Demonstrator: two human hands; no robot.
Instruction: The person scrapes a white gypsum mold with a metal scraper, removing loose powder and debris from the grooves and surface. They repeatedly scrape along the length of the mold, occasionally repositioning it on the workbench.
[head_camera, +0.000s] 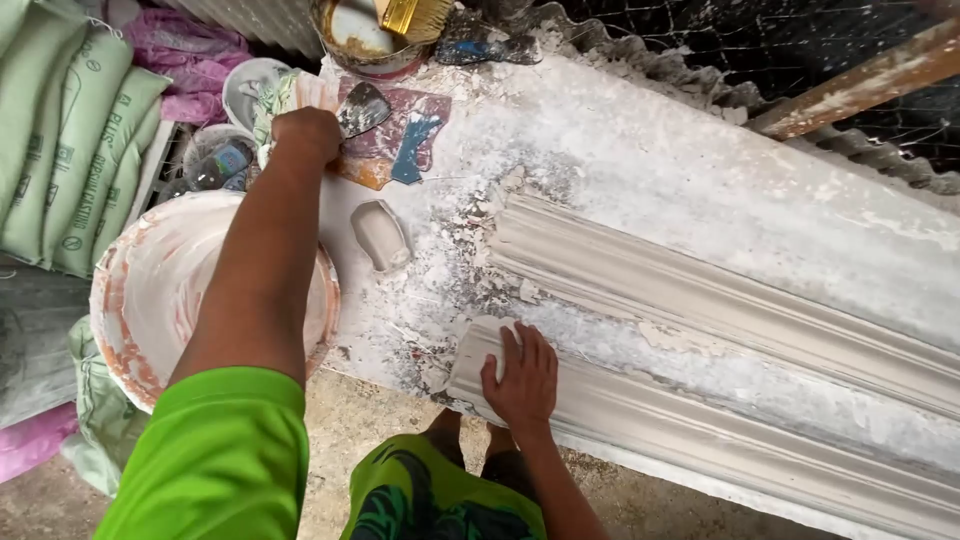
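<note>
I see the long white tabletop (700, 170) running across the view, caked in plaster dust and crumbs. Two pale moulded cornice strips lie along it: the far cornice strip (700, 290) sits untouched, and the near cornice strip (750, 440) runs along the front edge. Beside the tabletop's left end stands a big white bucket (150, 290), smeared orange inside, with green sacks (70, 130) stacked beyond it. At the far end a round tin (365, 40) carries a yellow-bristled brush (415, 15).

My right hand (522, 378) lies flat on the end of the near cornice strip, fingers spread and pressed to it, not closed round anything. My left hand (305, 132) reaches across to the far left corner, its grip curled shut on the handle of a putty knife (362, 108), whose dark blade rests on a stained board (400, 150). A small grey moulded block (380, 235) lies between the two hands, apart from both.
</note>
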